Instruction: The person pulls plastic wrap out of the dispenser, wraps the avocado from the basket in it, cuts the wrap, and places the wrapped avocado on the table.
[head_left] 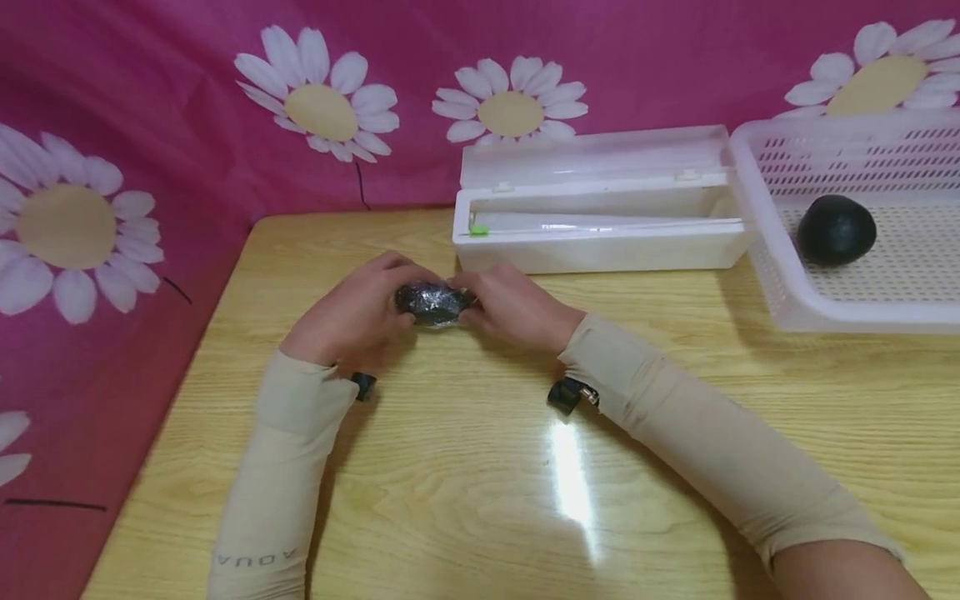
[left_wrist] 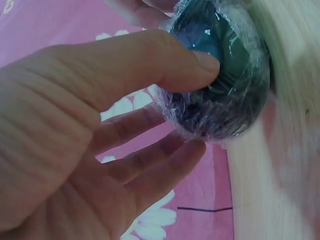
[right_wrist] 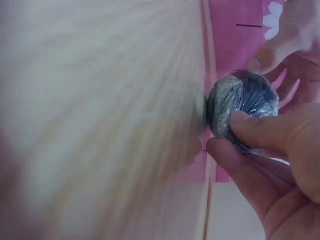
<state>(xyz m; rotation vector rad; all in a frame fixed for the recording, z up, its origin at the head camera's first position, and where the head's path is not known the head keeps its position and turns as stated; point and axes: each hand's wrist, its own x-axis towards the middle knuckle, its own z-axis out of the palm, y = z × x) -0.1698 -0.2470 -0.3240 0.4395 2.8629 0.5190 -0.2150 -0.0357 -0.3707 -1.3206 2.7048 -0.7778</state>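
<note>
Both hands hold a dark avocado-like fruit (head_left: 432, 303) wrapped in crinkled clear plastic film, low over the table. The left hand (head_left: 358, 307) grips its left end; in the left wrist view the thumb (left_wrist: 192, 70) presses on the film with the fingers at the far side and below. From the right, the right hand (head_left: 517, 307) pinches the other end, thumb (right_wrist: 250, 125) on the wrap and forefinger beneath it. Glossy, bunched film shows in the right wrist view on the wrapped fruit (right_wrist: 227, 102).
Behind the hands stands a long white film dispenser box (head_left: 600, 252), lid raised, with a green piece (head_left: 479, 230) at its left. To its right, a white plastic basket (head_left: 862, 314) holds an unwrapped dark fruit (head_left: 836, 231). A pink flowered cloth (head_left: 420, 179) hangs behind the wooden table (head_left: 450, 483).
</note>
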